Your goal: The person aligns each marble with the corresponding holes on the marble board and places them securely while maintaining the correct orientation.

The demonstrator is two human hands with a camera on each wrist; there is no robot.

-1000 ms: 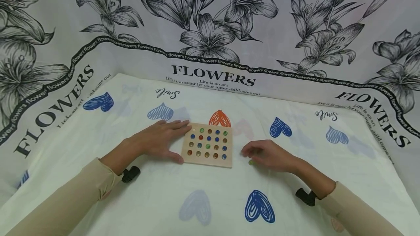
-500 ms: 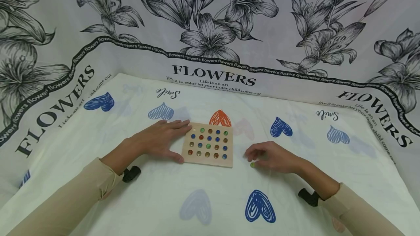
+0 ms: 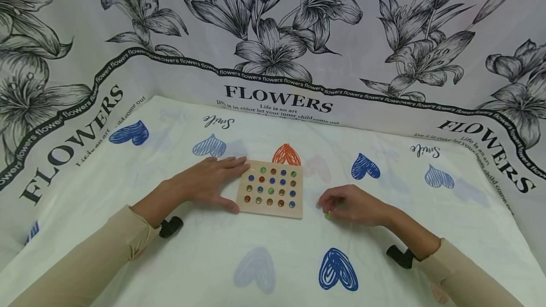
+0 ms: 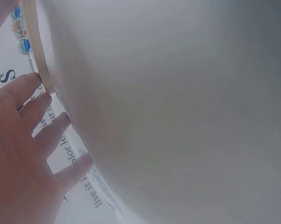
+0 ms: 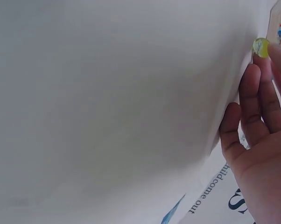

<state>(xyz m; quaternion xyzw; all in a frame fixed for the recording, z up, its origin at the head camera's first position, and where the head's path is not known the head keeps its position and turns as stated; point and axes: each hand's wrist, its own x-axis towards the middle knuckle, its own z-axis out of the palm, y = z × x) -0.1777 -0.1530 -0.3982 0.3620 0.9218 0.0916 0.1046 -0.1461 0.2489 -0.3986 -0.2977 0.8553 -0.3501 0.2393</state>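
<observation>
A square-cornered wooden board [image 3: 257,208] lies on the white cloth, its rows of round hollows filled with coloured glass marbles. The hollow in its far-left corner looks pale, with no coloured marble showing. My left hand [image 3: 209,179] rests at the board's left side, fingers spread, with fingertips at the far corner and the thumb at the near corner. To the right of the board, my right hand [image 3: 356,205] pinches a yellow-green marble [image 3: 327,215] at the thumb tip, low over the cloth. In the right wrist view, the same marble [image 5: 260,47] shows beside the thumb, other fingers loosely bent.
The white tablecloth [image 3: 192,259] carries printed hearts, such as a blue heart [image 3: 338,269] near the front. Behind it hangs a flower-printed curtain [image 3: 273,51]. A black wrist camera [image 3: 171,227] sits on the left wrist and another black camera [image 3: 400,256] on the right.
My right hand has shifted very slightly right and toward me with the yellow-green marble. My left hand and the board stay where they were.
</observation>
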